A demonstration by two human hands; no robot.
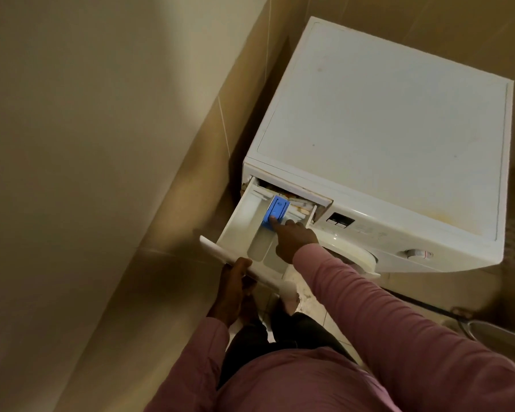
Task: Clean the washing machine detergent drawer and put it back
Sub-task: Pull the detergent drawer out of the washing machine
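Observation:
The white detergent drawer (244,221) is pulled far out of the white washing machine (384,120), at its front left corner. My left hand (234,281) grips the drawer's front panel from below. My right hand (292,237) reaches into the drawer, its index finger pressing on the blue release tab (277,210) in the middle compartment. The other fingers of that hand are curled. Brownish residue shows at the back of the drawer, under the machine's top edge.
A beige tiled wall (101,144) runs close along the machine's left side. The control panel with a dial (418,253) and the round door (357,257) lie right of the drawer. A pale tiled floor and a metal object (488,328) lie below.

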